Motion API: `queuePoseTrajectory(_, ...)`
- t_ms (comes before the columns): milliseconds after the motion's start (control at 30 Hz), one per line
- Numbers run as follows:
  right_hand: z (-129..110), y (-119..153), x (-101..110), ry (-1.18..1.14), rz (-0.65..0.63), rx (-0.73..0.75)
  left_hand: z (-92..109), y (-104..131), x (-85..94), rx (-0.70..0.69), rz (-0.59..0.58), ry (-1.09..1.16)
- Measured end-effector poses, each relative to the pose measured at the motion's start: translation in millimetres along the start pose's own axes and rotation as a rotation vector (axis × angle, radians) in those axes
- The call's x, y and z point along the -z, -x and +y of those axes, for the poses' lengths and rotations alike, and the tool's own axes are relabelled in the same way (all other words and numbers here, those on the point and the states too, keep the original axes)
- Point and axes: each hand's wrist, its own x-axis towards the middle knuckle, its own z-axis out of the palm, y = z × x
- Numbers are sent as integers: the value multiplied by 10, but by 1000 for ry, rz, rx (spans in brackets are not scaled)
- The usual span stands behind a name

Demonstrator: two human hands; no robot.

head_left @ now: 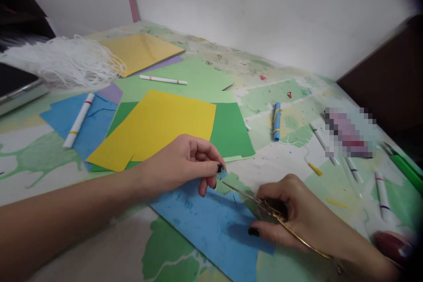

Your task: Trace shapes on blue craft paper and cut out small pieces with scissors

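Note:
My left hand (185, 158) is closed in a pinch on a small piece of blue paper (224, 175), held above the table. My right hand (297, 211) grips a pair of scissors (246, 194) with gold-coloured handles. Their tips point left toward the small blue piece and appear slightly apart from it. Below both hands lies a larger sheet of blue paper (211, 229) with small scraps on it. Beyond my left hand, a yellow sheet (165, 128) rests on a green sheet (231, 128).
White string (72, 61) is heaped at the back left. Markers (79, 119) lie to both sides. A rolled blue paper (276, 121) wrapped in yellow, with white string attached, stands right of centre. A green-handled tool (406, 169) lies at the right edge.

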Motion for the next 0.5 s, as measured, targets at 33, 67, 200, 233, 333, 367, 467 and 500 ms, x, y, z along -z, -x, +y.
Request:
queuePoseTrajectory(33,-7,2,4,4,1,-2,4,4,0,0,-2,3)
queuePoseTrajectory(67,-13,4,7,7,4,-2,7,6,-1,1,-7,7)
queuePoseTrajectory(200,-20,2,11,4,4,12,-4,3,-8,-3,-21,9)
queuePoseTrajectory(233,-16,0,10,-1,4,14,-11,1,-9,-9,-26,9)
queuePoseTrajectory(333,4,-7,5,-25,-5,9,-34,-6,-10,-23,-42,4)
queuePoseTrajectory(367,11,-8,4,-32,-8,6,-40,-8,-11,-24,-43,0)
queuePoseTrajectory(467,23,-10,1,-51,-14,7,-46,-9,-13,-21,-47,-7)
queuePoseTrajectory(500,24,-11,0,-58,-14,7,-45,-8,-14,-19,-47,-6)
